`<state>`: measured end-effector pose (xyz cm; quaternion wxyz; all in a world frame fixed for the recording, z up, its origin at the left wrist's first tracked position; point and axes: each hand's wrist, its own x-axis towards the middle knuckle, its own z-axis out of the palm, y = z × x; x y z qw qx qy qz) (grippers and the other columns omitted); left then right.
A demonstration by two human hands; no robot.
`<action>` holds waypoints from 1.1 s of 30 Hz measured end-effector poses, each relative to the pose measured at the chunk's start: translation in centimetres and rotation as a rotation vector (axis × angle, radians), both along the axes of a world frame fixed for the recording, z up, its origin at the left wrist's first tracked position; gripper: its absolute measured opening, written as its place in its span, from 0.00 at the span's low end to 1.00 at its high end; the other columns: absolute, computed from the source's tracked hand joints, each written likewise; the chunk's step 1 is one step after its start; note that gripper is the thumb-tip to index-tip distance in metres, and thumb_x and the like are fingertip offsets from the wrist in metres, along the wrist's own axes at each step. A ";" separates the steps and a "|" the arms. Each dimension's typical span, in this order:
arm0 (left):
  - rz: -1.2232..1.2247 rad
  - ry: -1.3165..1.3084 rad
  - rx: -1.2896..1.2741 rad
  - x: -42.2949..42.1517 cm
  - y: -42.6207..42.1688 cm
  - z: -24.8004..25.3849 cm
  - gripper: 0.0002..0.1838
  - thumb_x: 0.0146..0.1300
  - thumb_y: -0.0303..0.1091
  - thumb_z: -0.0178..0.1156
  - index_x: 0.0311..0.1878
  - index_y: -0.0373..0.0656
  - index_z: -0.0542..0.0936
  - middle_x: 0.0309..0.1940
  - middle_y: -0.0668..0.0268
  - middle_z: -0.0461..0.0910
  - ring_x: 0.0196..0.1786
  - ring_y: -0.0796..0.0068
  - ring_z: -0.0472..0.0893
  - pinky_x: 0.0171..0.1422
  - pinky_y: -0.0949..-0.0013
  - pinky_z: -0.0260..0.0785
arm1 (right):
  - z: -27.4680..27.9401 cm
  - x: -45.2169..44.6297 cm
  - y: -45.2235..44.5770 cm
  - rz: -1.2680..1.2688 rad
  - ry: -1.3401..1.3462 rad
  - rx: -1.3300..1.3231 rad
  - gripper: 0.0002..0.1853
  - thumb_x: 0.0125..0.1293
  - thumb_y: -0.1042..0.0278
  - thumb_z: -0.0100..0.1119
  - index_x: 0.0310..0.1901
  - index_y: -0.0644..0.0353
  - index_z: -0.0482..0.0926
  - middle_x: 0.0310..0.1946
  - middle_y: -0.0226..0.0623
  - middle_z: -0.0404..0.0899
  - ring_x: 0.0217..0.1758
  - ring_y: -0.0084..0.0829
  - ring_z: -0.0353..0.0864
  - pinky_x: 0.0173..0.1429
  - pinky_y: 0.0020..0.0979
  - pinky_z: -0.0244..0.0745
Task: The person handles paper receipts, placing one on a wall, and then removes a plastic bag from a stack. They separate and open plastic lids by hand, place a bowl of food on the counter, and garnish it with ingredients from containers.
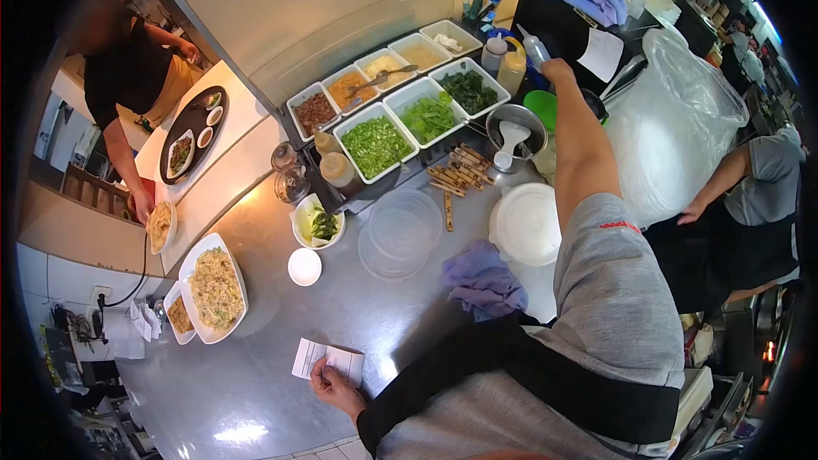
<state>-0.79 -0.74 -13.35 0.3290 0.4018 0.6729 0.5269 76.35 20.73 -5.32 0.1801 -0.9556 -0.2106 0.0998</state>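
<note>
My left hand (336, 390) pinches a small printed paper slip (328, 361) above the front of the steel counter (264, 392). My right arm stretches to the back, where my right hand (558, 73) is closed at the lower end of a clear squeeze bottle (534, 51). That bottle leans with its nozzle up and to the left; my fingers are partly hidden. Two more squeeze bottles, one yellowish (511, 72) and one grey (493, 54), stand just left of it. Beneath my forearm are a green lid (540, 107) and a steel pot (535, 122) with a white scoop (510, 138).
White trays of chopped greens (375, 148) and other toppings line the back. Clothespins (460, 172), clear lids (399, 234), a white lid (526, 224) and a purple cloth (484, 281) lie mid-counter. Fried rice (215, 288) stands left. A co-worker (128, 77) holds a bowl (162, 226); another person (767, 187) stands right.
</note>
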 end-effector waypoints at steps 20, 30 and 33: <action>0.014 0.002 0.045 0.0 -0.1 -0.2 0.09 0.59 0.20 0.49 0.36 0.39 0.79 0.38 0.65 0.72 0.42 0.74 0.71 0.48 0.72 0.63 | 4.5 -0.9 -1.2 0.261 0.084 -0.079 0.12 0.47 0.73 0.60 0.36 0.66 0.81 0.34 0.46 0.80 0.37 0.41 0.80 0.45 0.46 0.75; -0.008 0.003 0.102 0.6 -0.1 0.5 0.08 0.60 0.20 0.49 0.36 0.38 0.79 0.38 0.64 0.73 0.42 0.73 0.72 0.49 0.71 0.63 | 5.1 -5.7 -2.1 -0.041 0.025 -0.166 0.24 0.58 0.65 0.56 0.60 0.50 0.73 0.62 0.36 0.69 0.65 0.39 0.68 0.64 0.44 0.62; 0.002 -0.014 0.101 0.5 0.0 0.3 0.09 0.60 0.20 0.49 0.36 0.38 0.79 0.38 0.64 0.73 0.42 0.73 0.72 0.49 0.71 0.63 | 5.1 -5.9 -1.9 -0.047 0.028 -0.168 0.23 0.59 0.65 0.56 0.59 0.51 0.73 0.61 0.36 0.70 0.65 0.39 0.68 0.63 0.45 0.63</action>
